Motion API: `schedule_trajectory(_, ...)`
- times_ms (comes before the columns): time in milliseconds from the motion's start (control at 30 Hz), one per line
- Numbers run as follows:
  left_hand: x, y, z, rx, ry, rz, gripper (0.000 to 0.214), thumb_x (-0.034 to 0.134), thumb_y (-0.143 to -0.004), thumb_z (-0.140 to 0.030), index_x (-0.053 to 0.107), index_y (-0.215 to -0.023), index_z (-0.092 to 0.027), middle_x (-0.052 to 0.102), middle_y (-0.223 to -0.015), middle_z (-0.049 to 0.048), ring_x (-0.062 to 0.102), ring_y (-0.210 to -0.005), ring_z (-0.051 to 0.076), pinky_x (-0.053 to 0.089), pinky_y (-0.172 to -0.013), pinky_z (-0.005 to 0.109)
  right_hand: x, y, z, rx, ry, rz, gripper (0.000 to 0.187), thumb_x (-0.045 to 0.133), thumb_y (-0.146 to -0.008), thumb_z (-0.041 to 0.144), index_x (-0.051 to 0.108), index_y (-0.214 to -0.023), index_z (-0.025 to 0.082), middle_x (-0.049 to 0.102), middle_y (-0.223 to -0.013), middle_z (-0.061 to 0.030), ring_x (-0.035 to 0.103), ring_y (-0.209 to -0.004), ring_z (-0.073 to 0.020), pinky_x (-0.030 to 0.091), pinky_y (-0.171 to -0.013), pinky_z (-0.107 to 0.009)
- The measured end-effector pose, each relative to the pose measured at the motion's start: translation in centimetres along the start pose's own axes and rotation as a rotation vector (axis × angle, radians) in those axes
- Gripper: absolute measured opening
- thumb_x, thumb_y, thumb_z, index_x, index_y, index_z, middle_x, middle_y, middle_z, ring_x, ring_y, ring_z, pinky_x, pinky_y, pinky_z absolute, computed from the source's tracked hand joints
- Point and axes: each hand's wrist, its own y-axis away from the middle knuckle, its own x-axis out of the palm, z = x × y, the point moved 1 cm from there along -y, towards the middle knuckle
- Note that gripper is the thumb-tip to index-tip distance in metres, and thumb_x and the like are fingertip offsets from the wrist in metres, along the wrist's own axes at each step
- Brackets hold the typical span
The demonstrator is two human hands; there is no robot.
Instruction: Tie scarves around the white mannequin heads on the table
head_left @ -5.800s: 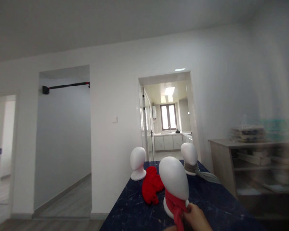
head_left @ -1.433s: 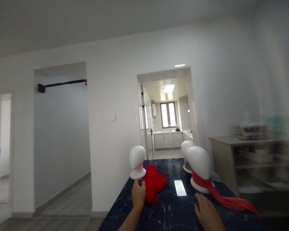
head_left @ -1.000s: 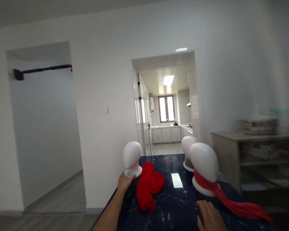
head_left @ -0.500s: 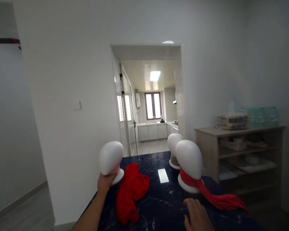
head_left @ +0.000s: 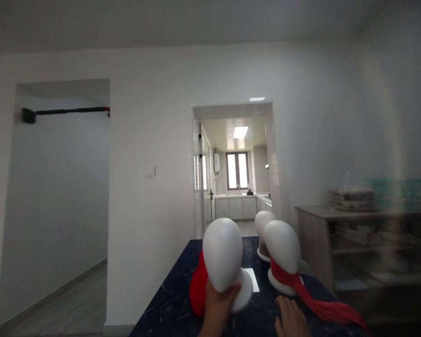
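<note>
Head view: the left hand [head_left: 217, 304], its wrist cut off by the bottom edge, is closed around the neck of a white mannequin head [head_left: 222, 255]. This head tilts over the near middle of the table [head_left: 164, 304]; whether its base touches cannot be told. It hides most of a red cloth heap [head_left: 197, 290]. The right hand [head_left: 290, 319] lies flat and holds nothing, near a second head [head_left: 282, 243] wearing a red scarf [head_left: 315, 306]. A third head [head_left: 262, 222] is half hidden, and the shelf [head_left: 365, 243] is blurred.

Loose red scarf [head_left: 197, 295] largely hidden behind held foam head [head_left: 222, 255]. Rear foam head [head_left: 263, 222] partly covered by scarfed head [head_left: 282, 245]. Right hand [head_left: 290, 318] cut by bottom edge. Shelf contents [head_left: 351, 199] blurred.
</note>
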Motion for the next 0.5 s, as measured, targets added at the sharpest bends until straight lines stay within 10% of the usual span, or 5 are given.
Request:
schedule_trajectory(167, 2.4, 5.4, -1.6, -0.009, -0.224, 0.046, 0.081, 0.092, -0.056, -0.040, 0.068, -0.132, -0.023, 0.069, -0.136, 0.0187, 0.061, -0.133, 0.044, 0.047, -0.115, 0.051, 0.5, 0.0, -0.5, -0.015, 0.071, -0.053, 0.041, 0.055, -0.082, 0.006, 0.065, -0.119, 0.021, 0.077, -0.114, -0.0122, 0.070, -0.107, -0.0313, 0.050, -0.085, -0.039)
schedule_trajectory(500, 1.2, 7.9, -1.6, -0.051, -0.309, 0.155, 0.082, 0.085, -0.059, -0.043, 0.066, -0.136, -0.024, 0.067, -0.134, 0.0217, 0.057, -0.135, 0.044, 0.042, -0.119, 0.049, 0.0, 0.0, 0.3, -0.040, 0.067, -0.083, 0.041, 0.055, -0.085, 0.008, 0.067, -0.122, 0.019, 0.077, -0.114, -0.0147, 0.071, -0.108, -0.0332, 0.050, -0.086, -0.041)
